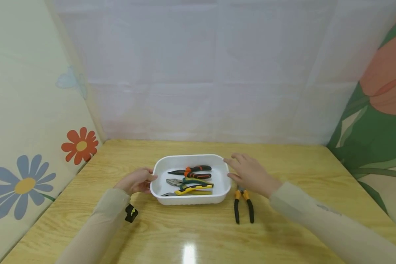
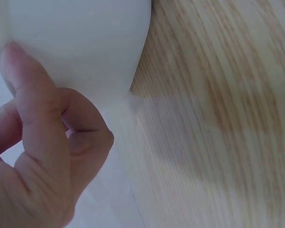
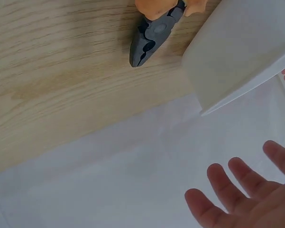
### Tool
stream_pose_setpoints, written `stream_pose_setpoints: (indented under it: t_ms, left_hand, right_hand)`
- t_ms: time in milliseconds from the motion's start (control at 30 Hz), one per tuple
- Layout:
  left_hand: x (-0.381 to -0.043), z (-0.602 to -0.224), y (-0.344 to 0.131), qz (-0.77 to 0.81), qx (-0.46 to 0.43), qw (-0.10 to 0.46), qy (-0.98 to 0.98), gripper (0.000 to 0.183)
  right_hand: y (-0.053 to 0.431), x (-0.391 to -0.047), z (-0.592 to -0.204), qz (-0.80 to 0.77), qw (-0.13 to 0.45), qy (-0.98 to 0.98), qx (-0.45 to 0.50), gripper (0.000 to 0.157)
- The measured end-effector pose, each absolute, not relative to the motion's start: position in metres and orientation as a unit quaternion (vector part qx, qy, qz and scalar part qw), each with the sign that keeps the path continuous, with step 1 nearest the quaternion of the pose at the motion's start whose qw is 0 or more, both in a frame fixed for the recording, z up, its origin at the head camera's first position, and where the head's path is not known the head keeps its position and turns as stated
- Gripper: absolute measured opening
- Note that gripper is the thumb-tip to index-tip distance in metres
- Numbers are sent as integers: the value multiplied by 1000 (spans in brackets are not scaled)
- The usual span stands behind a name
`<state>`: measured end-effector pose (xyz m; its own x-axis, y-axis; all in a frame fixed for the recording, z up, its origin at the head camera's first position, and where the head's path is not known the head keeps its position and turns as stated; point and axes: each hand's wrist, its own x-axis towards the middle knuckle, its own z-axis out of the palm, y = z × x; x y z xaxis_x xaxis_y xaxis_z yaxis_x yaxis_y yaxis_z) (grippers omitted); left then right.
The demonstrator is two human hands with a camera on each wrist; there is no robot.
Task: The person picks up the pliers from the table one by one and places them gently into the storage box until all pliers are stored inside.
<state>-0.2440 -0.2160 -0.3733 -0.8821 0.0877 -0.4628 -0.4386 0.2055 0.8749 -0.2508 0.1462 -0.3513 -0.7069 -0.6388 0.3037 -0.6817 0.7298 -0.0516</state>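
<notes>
A white plastic tray stands on the wooden table. In it lie needle-nose pliers with orange-black handles, combination pliers with green handles, and pliers with yellow handles. My left hand grips the tray's left end, its thumb at the rim and the other fingers bent outside the wall. Over by the right end, my right hand has its fingers spread and straight; the right wrist view shows them apart from the rim. Below that hand lie pliers with orange-black handles, their head partly hidden in the head view.
The wooden table ends at a white cloth backdrop. Flower-printed cloths hang at both sides. A small black object shows beside the left wrist.
</notes>
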Motion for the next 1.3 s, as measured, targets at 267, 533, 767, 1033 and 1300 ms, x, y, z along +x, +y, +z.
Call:
stream_pose_setpoints:
  t_ms: [267, 533, 767, 1033, 1300]
  left_hand:
    - [-242, -374, -216, 615, -122, 213, 749, 31]
    - [-243, -373, -216, 618, -127, 214, 746, 33]
    - [-243, -372, -217, 619, -117, 214, 746, 31]
    - [-243, -371, -217, 620, -117, 215, 746, 28]
    - [-244, -371, -216, 616, -111, 220, 748, 29]
  right_hand:
    - [155, -229, -351, 102, 148, -940, 291, 48]
    - [157, -219, -368, 123, 171, -946, 247, 51]
    - [154, -211, -379, 147, 176, -947, 224, 54]
    - [152, -202, -395, 152, 134, -961, 187, 66]
    - [150, -201, -404, 171, 58, -973, 146, 77]
